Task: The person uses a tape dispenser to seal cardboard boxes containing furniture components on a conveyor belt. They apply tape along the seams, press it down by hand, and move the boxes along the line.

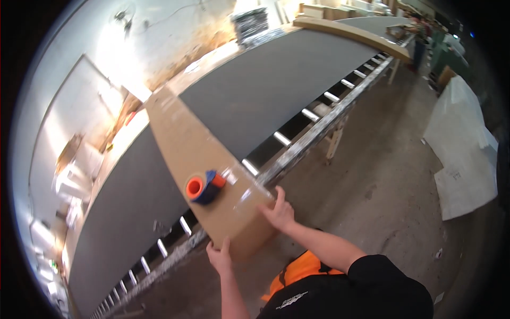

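A long brown cardboard box (204, 143) lies across the grey-topped bench, its near end sticking out past the bench edge toward me. My left hand (220, 258) grips the left corner of that end, thumb on top. At the right corner, my right hand (280, 211) holds the side with its thumb and fingers on the cardboard. Glossy strips of clear tape (245, 195) show on the box near my right hand. A tape dispenser (204, 187), blue with an orange core, rests on top of the box between the bench edge and the near end.
The dark grey surface (271, 80) runs along the bench, with metal rollers (309, 115) and a worn rail (319, 130) on its near side. Another long cardboard piece (350, 33) lies across it farther off. White sheeting (461, 151) stands on the right floor.
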Demonstrator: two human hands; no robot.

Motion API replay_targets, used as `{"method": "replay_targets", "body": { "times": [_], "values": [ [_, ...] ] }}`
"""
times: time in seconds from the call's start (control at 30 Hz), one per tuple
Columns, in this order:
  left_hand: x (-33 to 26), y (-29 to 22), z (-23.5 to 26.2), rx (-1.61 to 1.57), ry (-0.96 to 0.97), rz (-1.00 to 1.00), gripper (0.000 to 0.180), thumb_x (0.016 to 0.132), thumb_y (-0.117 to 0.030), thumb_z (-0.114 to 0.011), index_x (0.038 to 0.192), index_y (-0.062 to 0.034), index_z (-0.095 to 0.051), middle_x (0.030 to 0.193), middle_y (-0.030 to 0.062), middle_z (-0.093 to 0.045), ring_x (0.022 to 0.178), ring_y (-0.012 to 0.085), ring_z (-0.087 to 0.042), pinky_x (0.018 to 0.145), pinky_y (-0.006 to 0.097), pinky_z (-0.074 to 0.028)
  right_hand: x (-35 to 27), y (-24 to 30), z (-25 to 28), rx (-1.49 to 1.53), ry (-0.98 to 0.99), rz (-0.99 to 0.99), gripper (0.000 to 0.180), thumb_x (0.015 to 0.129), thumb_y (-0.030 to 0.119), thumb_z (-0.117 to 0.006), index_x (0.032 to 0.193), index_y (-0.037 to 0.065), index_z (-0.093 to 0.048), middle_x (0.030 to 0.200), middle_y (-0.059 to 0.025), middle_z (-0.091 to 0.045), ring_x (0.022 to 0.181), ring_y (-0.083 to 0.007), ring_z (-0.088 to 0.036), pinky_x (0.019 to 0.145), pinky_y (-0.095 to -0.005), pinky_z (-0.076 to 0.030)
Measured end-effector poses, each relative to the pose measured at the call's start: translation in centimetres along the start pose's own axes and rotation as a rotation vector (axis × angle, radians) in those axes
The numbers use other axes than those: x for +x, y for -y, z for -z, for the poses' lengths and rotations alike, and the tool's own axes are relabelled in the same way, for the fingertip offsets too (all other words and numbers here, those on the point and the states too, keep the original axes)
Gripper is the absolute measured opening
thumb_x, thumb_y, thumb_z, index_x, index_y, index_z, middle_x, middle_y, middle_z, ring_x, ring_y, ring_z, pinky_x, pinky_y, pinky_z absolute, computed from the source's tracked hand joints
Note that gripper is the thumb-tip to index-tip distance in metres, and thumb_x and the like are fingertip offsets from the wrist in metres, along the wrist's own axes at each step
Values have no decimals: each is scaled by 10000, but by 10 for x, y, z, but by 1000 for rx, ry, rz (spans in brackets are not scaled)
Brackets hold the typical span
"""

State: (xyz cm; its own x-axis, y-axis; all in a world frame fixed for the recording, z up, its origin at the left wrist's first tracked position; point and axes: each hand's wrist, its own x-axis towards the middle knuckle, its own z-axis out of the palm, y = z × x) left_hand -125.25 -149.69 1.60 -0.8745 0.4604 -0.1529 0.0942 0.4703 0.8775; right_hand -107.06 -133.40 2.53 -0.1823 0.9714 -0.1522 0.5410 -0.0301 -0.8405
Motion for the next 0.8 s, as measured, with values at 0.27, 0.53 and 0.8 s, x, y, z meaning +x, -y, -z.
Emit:
{"method": "replay_targets", "body": {
  "times": [0.27, 0.53, 0.8],
  "values": [
    [-12, 1, -6, -233, 32, 69, 653, 832, -115, -760, 1363, 36, -413, 1203, 158, -619, 1079, 243, -615, 926, 354, -495, -2, 3, 5, -12, 170, -15, 817, 733, 490, -779, 1368, 86, -461, 1206, -215, -646, 1135, -383, -609, 984, -449, -469],
    [-83, 1, -12, -260, 75, 120, 600, 865, -45, -724, 1344, 60, -377, 1275, 185, -534, 1141, 250, -571, 971, 359, -479, -35, -23, 52, -6, 216, -57, 658, 780, 375, -774, 1303, 67, -520, 1215, -186, -654, 1151, -336, -618, 966, -430, -489],
    [-153, -33, 0, 921, -38, -197, 942, 716, -216, -877, 1427, 31, -311, 1427, 246, -383, 1347, 365, -389, 1110, 455, -360, -52, -55, 97, -215, 433, -14, 946, 591, 506, -877, 1342, 64, -507, 1324, -168, -555, 1245, -322, -512, 1039, -420, -442]
  ]
}}
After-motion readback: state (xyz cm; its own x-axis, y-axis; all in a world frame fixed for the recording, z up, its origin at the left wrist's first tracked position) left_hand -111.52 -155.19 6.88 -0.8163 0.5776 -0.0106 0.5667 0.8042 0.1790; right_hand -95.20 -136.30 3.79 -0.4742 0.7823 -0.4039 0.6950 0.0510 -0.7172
